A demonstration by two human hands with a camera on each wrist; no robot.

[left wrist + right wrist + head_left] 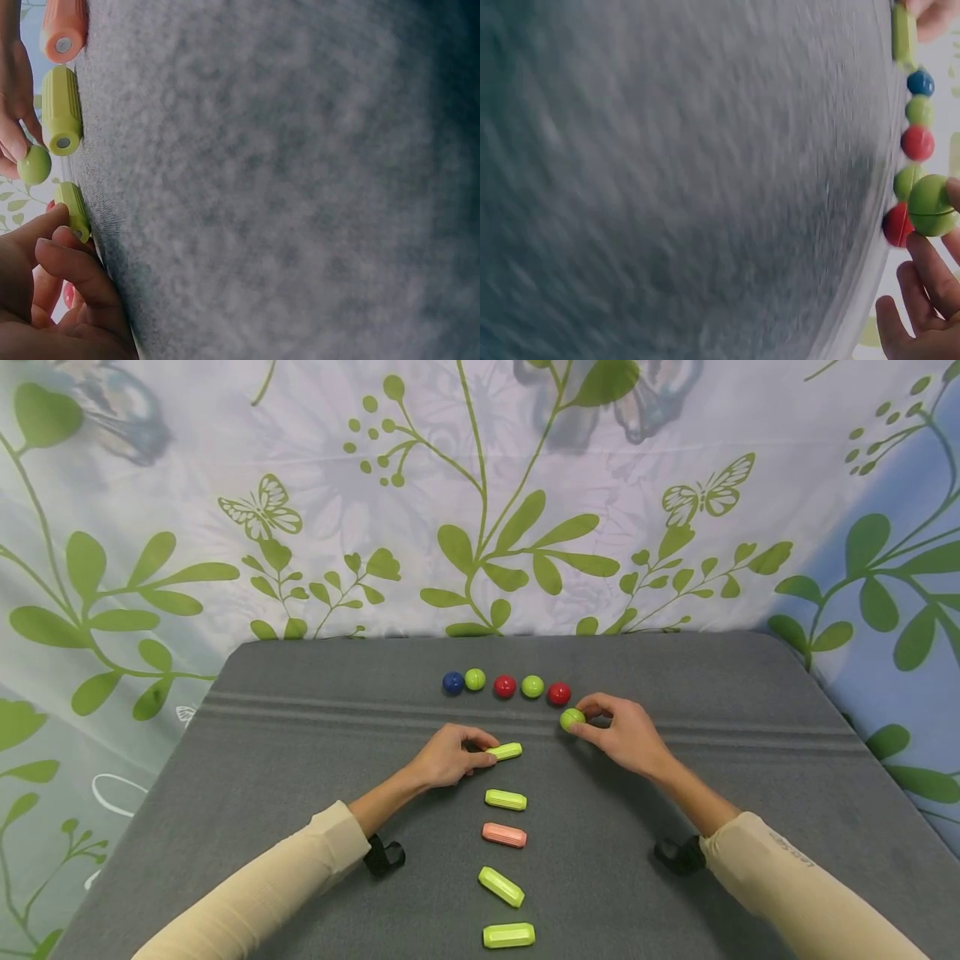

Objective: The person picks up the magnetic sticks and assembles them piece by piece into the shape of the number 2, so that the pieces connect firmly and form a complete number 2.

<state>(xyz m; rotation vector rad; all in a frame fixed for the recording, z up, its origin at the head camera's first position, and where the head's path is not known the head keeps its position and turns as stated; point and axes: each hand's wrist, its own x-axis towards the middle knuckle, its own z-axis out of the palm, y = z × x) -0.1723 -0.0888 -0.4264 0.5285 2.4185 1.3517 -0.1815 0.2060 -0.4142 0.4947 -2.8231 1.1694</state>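
My left hand (452, 754) pinches the end of a light green ribbed plastic rod (507, 751) between thumb and fingers, at the far end of a column of rods. In the left wrist view, that rod (71, 204) lies at or just over the cloth; which one I cannot tell. With thumb and fingertips my right hand (630, 737) holds a green ball (572, 720), just nearer than the right end of a row of balls. A seam line shows round the held ball (931, 204) in the right wrist view. Closest to it in the row is a red ball (558, 694).
Further left in the row are a green ball (532, 686), a red ball (505, 686), another green ball (475, 679) and a blue ball (453, 683). Nearer me lie several green rods (506, 800) and a salmon-pink rod (504, 835). Grey cloth (300, 777) covers the table before a leaf-patterned curtain (337, 527).
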